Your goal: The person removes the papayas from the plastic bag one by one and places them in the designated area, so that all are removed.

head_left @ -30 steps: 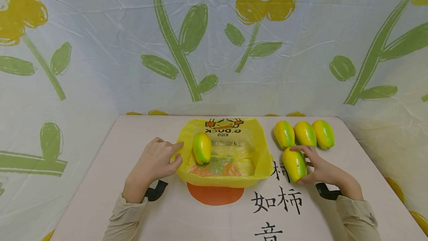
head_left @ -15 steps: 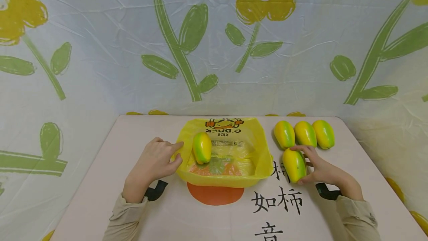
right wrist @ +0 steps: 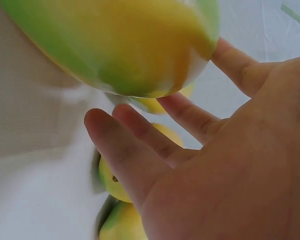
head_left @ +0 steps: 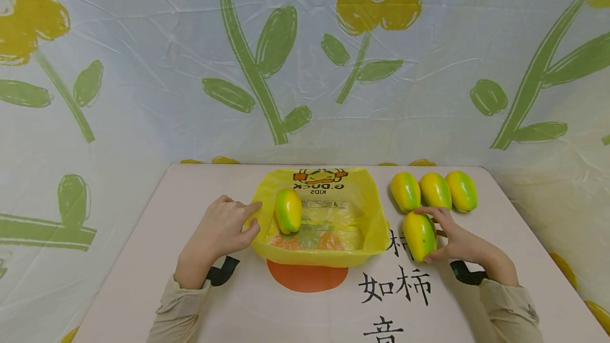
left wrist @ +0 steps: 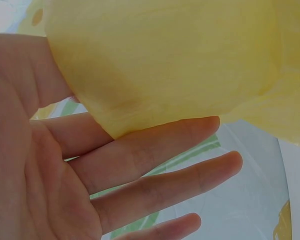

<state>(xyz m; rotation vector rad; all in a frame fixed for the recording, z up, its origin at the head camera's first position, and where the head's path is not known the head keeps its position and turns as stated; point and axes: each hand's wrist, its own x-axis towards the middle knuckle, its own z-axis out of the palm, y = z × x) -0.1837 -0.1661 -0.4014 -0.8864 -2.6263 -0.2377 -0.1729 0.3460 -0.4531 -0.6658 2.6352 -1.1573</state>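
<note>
A yellow plastic bag (head_left: 314, 258) stands spread open on the table, with one yellow-green papaya (head_left: 288, 211) lying at its left side. At the bag's left rim is my left hand (head_left: 226, 229), its index finger and thumb touching the plastic with tips apart. In the left wrist view the bag's wall (left wrist: 165, 65) covers parts of those two digits, while the other fingers (left wrist: 170, 192) extend straight. My right hand (head_left: 455, 237) pinches another papaya (head_left: 419, 237) between thumb and fingers, right of the bag. The right wrist view shows this papaya (right wrist: 135, 45) close up.
Behind the right hand, several more papayas (head_left: 434, 190) lie in a row at the back right. The pale table (head_left: 200, 311) bears black characters and an orange print. A flower-patterned cloth (head_left: 181, 68) hangs behind and at both sides.
The papaya in my right hand has shifted very slightly toward the near edge. Both hands and the bag look otherwise unmoved.
</note>
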